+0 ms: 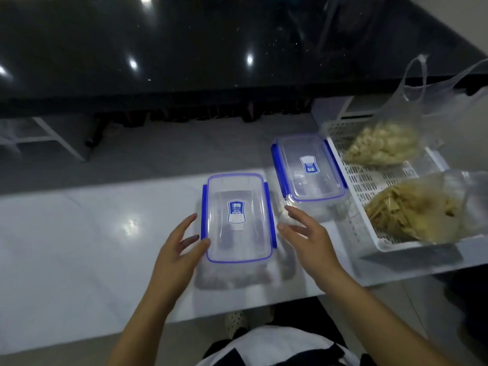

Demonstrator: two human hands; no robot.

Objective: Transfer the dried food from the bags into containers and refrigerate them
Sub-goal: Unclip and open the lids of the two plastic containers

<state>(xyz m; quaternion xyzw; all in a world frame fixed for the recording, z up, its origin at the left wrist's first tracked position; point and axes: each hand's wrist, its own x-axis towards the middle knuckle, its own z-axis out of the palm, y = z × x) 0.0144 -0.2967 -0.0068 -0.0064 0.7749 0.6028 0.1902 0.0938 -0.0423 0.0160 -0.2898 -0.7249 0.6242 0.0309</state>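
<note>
Nothing is gripped yet. The near container (pixel 239 220) sits lid-on in the middle of the white table (pixel 92 247), flanked by both hands with fingers spread wide. The left hand (pixel 177 249) looks to be touching the lid's left edge with the thumb. The right hand (pixel 309 236) is held just beside the right side, contact not clear. Whether the blue clips (pixel 203 212) are latched can't be told.

What could go wrong: the box is probably empty and light on a glossy top, so it could get skidded if one clip is yanked one-handed. The far container (pixel 309 170) is parked right at the table's far edge and could be bumped off.

Off to the right, a bag of pale chunks (pixel 383 146) and a bag of yellowish strips (pixel 412 210) are lying in a white slotted basket (pixel 390 247). Floppy thin plastic, so spills are likely when poured. Nothing is blocking the reach. A black counter (pixel 184 48) runs along the far side.
</note>
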